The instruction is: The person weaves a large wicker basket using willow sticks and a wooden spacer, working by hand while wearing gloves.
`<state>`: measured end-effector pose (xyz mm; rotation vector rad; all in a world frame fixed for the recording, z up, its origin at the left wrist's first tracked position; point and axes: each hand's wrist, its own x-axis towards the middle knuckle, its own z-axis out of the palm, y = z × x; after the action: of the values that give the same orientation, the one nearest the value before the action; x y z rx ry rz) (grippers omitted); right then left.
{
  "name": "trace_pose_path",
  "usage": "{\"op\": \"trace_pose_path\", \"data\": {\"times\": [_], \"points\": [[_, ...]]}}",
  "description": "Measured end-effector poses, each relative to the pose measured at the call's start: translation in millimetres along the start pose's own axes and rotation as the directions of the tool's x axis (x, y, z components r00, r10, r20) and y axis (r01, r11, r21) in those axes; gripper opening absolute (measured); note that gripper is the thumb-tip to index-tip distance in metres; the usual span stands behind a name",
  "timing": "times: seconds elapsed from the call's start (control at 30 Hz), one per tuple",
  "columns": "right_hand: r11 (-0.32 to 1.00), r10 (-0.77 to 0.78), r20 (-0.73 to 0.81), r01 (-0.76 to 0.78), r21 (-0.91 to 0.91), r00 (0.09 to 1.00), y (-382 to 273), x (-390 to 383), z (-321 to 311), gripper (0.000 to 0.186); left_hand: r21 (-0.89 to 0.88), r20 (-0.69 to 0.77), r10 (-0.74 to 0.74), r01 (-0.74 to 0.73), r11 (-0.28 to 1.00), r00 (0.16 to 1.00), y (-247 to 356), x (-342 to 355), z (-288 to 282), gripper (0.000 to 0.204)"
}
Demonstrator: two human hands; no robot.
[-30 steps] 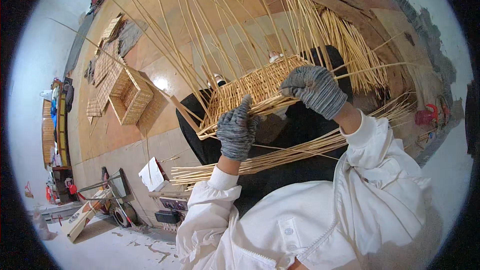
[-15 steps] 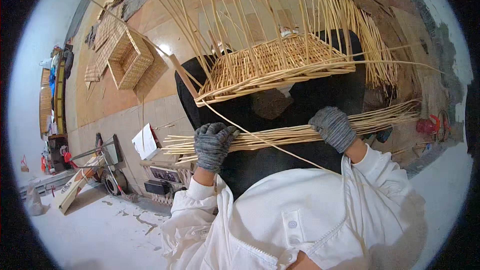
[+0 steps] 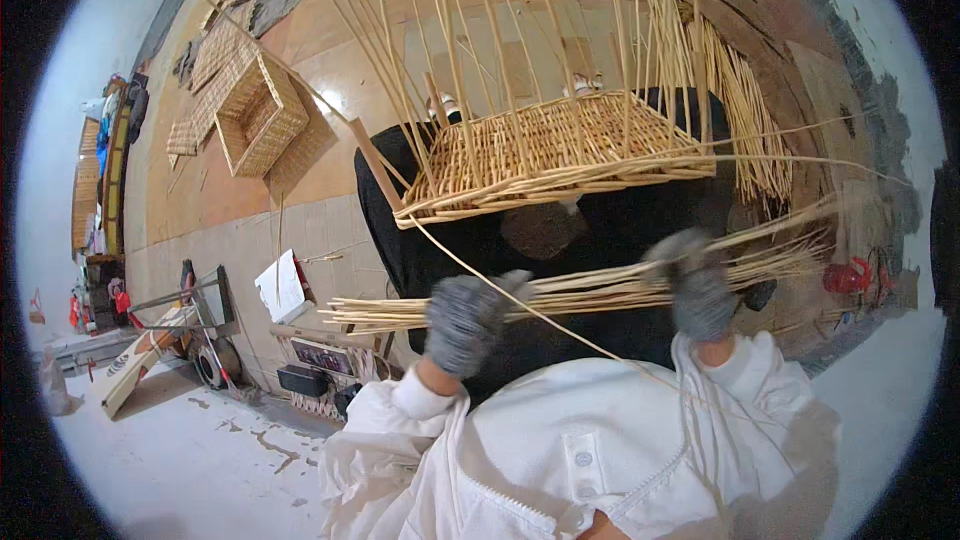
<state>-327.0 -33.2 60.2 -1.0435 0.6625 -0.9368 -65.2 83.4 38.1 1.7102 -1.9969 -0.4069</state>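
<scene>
My left hand [image 3: 465,325], in a grey knitted glove, is closed on a bundle of pale rods [image 3: 590,290] lying across the black lap [image 3: 590,338]. My right hand [image 3: 697,295], gloved alike, is at the bundle's right part, blurred by motion, its grip unclear; some rods there rise apart from the rest. Beyond both hands rests a woven wicker piece [image 3: 555,135] with a braided edge and many tall upright stakes. One long rod runs from its near left corner diagonally down over the bundle and onto my white jacket.
At upper left lie a woven box [image 3: 262,118] and flat woven pieces [image 3: 200,138]. A heap of rods [image 3: 750,130] is at right, a red object [image 3: 845,277] below it. At lower left are a white sheet [image 3: 282,287], a wheeled frame [image 3: 208,360] and a dark block [image 3: 302,380].
Both hands left the woven piece's edge and moved down to the loose bundle. Since half a second ago, they have lowered slightly and some rods at the right have separated upward.
</scene>
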Motion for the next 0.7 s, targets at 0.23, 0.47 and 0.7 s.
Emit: {"op": "trace_pose_path", "data": {"times": [0.23, 0.47, 0.7], "points": [[0.926, 0.237, 0.254, -0.139, -0.351, 0.938, -11, 14, 24, 0.039, 0.063, -0.376, 0.059, -0.038, 0.997, 0.925, -7, -12, -25, 0.018], [0.947, -0.079, 0.078, 0.099, -0.306, 0.994, -27, 3, -19, 0.047, 0.213, -0.436, 0.022, 0.080, 0.974, 0.900, 3, 98, -27, 0.022], [0.870, -0.362, -0.029, 0.326, -0.370, 0.932, -46, 23, 15, 0.037, 0.041, -0.419, 0.115, -0.108, 0.993, 0.901, -21, 89, 4, 0.021]]}}
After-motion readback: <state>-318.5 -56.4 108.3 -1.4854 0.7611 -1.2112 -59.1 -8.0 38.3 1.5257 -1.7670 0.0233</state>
